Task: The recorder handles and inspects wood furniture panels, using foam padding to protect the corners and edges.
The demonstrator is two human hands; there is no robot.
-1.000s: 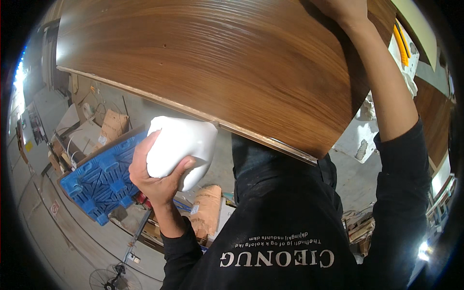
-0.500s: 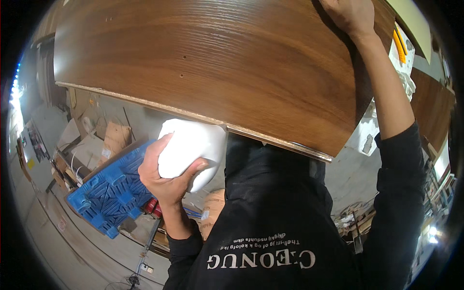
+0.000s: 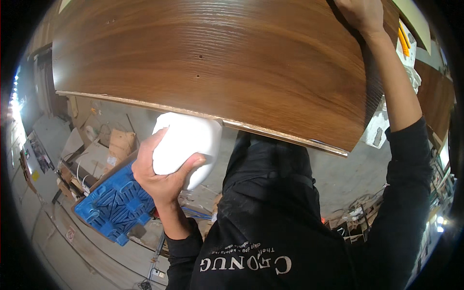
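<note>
A large brown wood-grain panel (image 3: pixel 217 63) fills the upper part of the view, its pale raw edge facing me. My left hand (image 3: pixel 162 176) grips a white block-shaped piece (image 3: pixel 186 145) just below that near edge, its top touching or passing under the panel. My right hand (image 3: pixel 360 14) rests flat on the panel's top surface at the far right, arm stretched out. Both arms wear black sleeves.
Below lies a blue plastic pallet (image 3: pixel 116 205) on a concrete floor, with cardboard boxes (image 3: pixel 121 145) and cables around it. White foam pieces (image 3: pixel 382 128) and another brown board (image 3: pixel 435 104) are at the right. My black top fills the lower middle.
My left hand has carried the white piece to the right and up, closer to the panel's edge. The view has shifted slightly; my right hand stays on the panel.
</note>
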